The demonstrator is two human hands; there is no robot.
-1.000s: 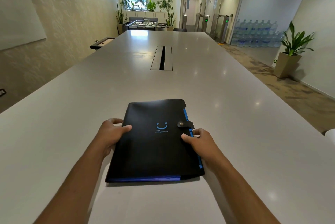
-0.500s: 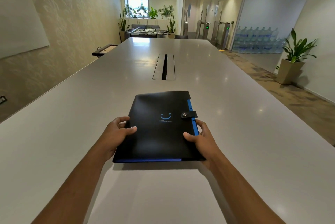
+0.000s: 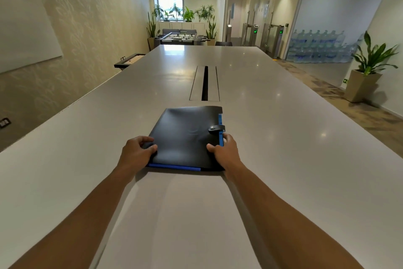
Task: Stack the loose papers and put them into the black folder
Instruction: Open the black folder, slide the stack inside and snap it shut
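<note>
The black folder (image 3: 187, 135) lies closed on the long grey table (image 3: 283, 148), its snap strap fastened at the right edge and blue inner edges showing along the right and near sides. My left hand (image 3: 136, 152) grips its near left corner, thumb on the cover. My right hand (image 3: 225, 152) holds the right edge just below the strap, thumb on top. No loose papers are in view.
A cable slot (image 3: 205, 83) runs down the table's middle just beyond the folder. A potted plant (image 3: 368, 72) stands on the floor at the right, with stacked water bottles (image 3: 316, 46) behind it. A foosball table (image 3: 181, 38) sits past the far end.
The folder has moved away from me along the table, toward the cable slot, with both hands still on it. My view has lifted a little.
</note>
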